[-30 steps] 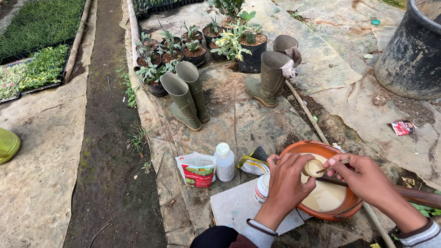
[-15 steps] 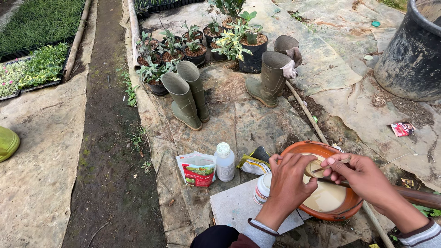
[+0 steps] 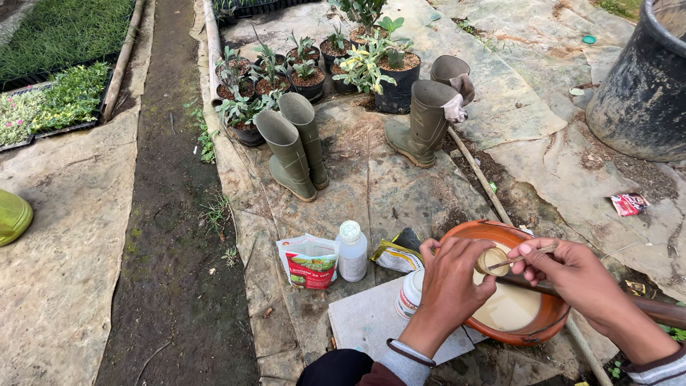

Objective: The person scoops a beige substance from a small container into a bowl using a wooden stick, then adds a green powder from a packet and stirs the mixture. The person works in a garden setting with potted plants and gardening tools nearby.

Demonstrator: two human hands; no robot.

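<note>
Over the round orange plastic basin (image 3: pixel 547 323) of pale cream liquid, left hand (image 3: pixel 450 275) holds a small round cream-coloured cup (image 3: pixel 491 260), fingers wrapped round its near side, grip narrow and closed on it. Right hand (image 3: pixel 572 275) pinches a thin straight stick (image 3: pixel 520 259) between thumb and fingertips; stick tip sits at the cup's mouth, just right of the left grip. Long brown wooden pole (image 3: pixel 661 310) runs under the right hand, across the basin rim and out to the right. Just left of and below the left grip: small white plastic jar (image 3: pixel 409 294) standing on a flat grey slab (image 3: pixel 364 325), touching the basin side or nearly, cannot tell. Further left of the grip: yellow-and-black foil sachet (image 3: pixel 395 251), white plastic bottle with round cap (image 3: pixel 351 251), upright, then red-green-white printed pouch (image 3: pixel 309 261), all near each other on the ground sheet. Well beyond the grips: two pairs of olive-green rubber boots (image 3: pixel 293 150), upright, with black pots of green seedlings (image 3: pixel 307 75) behind. Far right of the right grip: large dark barrel (image 3: pixel 639 93). Far left: bare soil path (image 3: pixel 168 214).
</note>
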